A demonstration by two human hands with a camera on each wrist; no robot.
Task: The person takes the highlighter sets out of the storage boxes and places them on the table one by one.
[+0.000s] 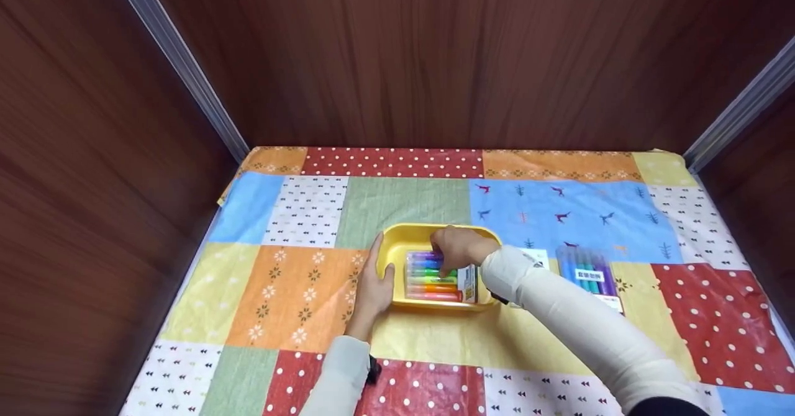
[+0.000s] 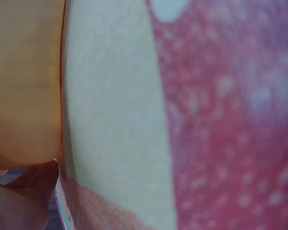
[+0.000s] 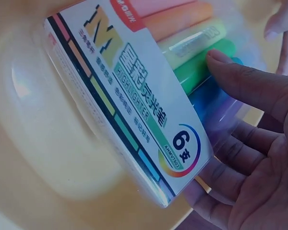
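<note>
A yellow plastic bin [image 1: 397,233] stands on the patchwork cloth. My left hand [image 1: 374,289] rests against its left end, fingers straight along the rim; in the left wrist view the thumb [image 2: 41,182] touches the bin's corner. Inside the bin, my right hand [image 1: 459,248] grips a clear pack of highlighters [image 1: 431,276] in several colours. Up close, the pack's white printed label [image 3: 134,103] faces the camera. The right thumb [image 3: 235,72] presses on the green highlighter side, while the other fingers curl round the pack's edge. Whether the pack touches the bin's floor, I cannot tell.
To the right of the bin lies a clear pack of pens [image 1: 587,273], teal and purple among them. Between them, a pale flat item [image 1: 535,257] is partly hidden by the right sleeve. Brown wood-grain panels [image 1: 410,56] enclose the table's back and sides.
</note>
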